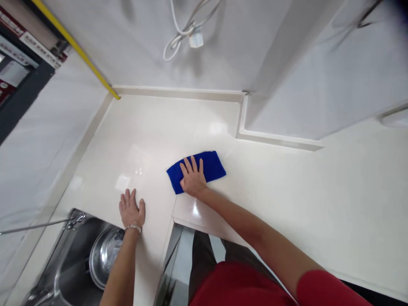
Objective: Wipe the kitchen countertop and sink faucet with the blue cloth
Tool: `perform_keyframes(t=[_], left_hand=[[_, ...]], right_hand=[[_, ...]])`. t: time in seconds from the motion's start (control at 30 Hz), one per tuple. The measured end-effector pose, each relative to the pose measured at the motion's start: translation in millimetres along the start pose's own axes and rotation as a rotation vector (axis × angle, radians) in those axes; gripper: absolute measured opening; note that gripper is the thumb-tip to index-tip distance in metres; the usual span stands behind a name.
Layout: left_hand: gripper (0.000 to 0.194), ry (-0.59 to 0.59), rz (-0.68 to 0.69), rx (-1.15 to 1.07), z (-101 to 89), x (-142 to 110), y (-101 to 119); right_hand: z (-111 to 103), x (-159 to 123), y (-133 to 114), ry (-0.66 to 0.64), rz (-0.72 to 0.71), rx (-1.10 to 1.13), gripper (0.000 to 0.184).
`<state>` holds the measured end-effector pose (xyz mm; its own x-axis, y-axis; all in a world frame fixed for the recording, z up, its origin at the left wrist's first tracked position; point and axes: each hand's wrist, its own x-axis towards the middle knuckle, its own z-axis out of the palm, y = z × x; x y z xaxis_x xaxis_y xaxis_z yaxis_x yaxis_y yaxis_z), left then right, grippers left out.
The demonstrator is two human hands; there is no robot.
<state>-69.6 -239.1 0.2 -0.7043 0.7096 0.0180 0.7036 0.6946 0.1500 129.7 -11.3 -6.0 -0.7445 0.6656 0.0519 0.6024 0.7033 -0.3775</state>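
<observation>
A folded blue cloth (208, 166) lies on the cream countertop (149, 136). My right hand (192, 178) presses flat on the cloth's near left part, fingers stretched out and slightly apart. My left hand (131, 209) rests flat on the bare counter to the left, fingers together and extended, holding nothing, with a metal bracelet (133, 228) at the wrist. The left hand sits right beside the sink's edge.
A steel sink (65, 265) with a round metal bowl (103, 255) in it is at the lower left. White wall tiles surround the counter; a boxed column (287, 85) juts out at the back right. A white cable and plug (195, 39) hang on the back wall.
</observation>
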Motion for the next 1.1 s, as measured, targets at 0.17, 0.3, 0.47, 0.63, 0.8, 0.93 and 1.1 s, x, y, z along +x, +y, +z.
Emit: perform_keyframes(t=[0.17,0.3,0.47,0.63,0.8,0.93,1.1], left_hand=[[0.061,0.01,0.001,0.004,3.9,-0.2,-2.2],[0.06,0.013,-0.013,-0.024,2.2,0.2,0.6],[0.06,0.02,-0.026,-0.05,-0.5,-0.1,2.7],[0.059,0.042,-0.031,-0.08,2.0,-1.7,0.9],[0.058,0.052,-0.027,-0.13,2.3,-4.7,-1.2],[0.058,0.071,-0.017,-0.183,5.6,-7.0,-6.5],[0.06,0.07,0.053,-0.263,8.8,-11.1,-15.5]], right_hand=[[13.1,-4.4,-36.8,-0.051,-0.175,0.037,0.071],[11.9,-26.5,-42.9,-0.054,-0.314,0.083,0.066],[3.8,-60.5,-30.0,-0.078,-0.469,0.095,0.06],[-5.2,-100.1,-3.9,-0.12,-0.58,0.044,0.061],[-16.1,-138.4,27.9,-0.152,-0.667,-0.048,0.067],[-31.8,-177.1,62.9,-0.183,-0.71,-0.099,0.074],[-43.5,-235.8,99.6,-0.186,-0.674,-0.163,0.077]])
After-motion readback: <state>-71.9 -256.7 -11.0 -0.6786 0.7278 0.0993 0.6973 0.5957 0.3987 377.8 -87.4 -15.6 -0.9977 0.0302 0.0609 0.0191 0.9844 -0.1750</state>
